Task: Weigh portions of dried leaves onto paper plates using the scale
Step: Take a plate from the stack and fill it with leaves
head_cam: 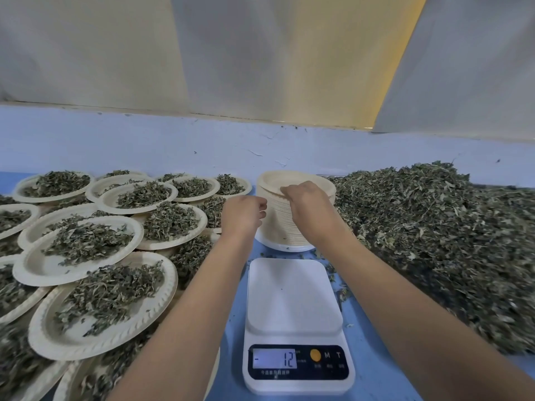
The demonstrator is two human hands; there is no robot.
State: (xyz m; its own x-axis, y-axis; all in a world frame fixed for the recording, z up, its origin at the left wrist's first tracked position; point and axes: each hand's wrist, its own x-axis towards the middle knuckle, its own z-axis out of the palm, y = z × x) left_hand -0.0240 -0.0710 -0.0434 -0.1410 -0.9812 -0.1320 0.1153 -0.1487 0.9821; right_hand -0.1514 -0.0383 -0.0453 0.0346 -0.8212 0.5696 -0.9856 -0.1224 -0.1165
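The white digital scale (293, 296) sits closest, at the middle of the blue counter (367, 357). Its platform is bare and its display (275, 358) reads minus 12.

To the left, filled paper plates (49, 342) crowd the counter, overlapping and piled on one another, each with a mound of dried leaves (107, 296).

Beyond the scale, the left hand (244, 212) is raised beside a tall stack of empty paper plates (278, 224). Its fingers are curled and lie against the stack's left side; whether they grip anything cannot be told.

The stack stands behind the scale, leaning a little to the right.

The right hand (307, 198) reaches over the stack from the right, and its fingertips pinch the near rim of the top plate (278, 178), which sits on the stack.

At the far right, a big loose heap of dried leaves (434, 241) covers the counter, touching the stack's right side and running along the pale blue wall (144, 140). A few stray bits lie just beside the scale.
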